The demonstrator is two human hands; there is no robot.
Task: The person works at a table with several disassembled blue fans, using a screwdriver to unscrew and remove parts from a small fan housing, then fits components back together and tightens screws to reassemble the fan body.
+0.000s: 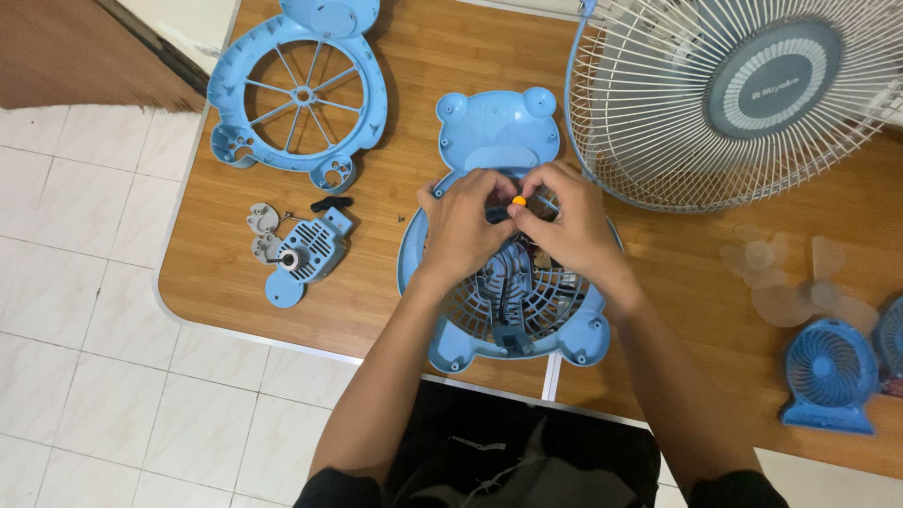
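Both hands meet at the centre of the frame over a blue bear-shaped fan housing that lies flat on the wooden tabletop. The left hand rests on the housing's grille with its grip curled closed over the parts near the hub; what it pinches is hidden by the fingers. The right hand has its grip closed on a small orange piece, held between fingertips just above the grille.

At the upper left of the frame lies a blue front ring with spokes. Below it, left of centre, sits a small blue motor cover beside 2 grey discs. A large white wire fan guard fills the upper right. At the lower right stands a small blue fan, with clear blades near it.
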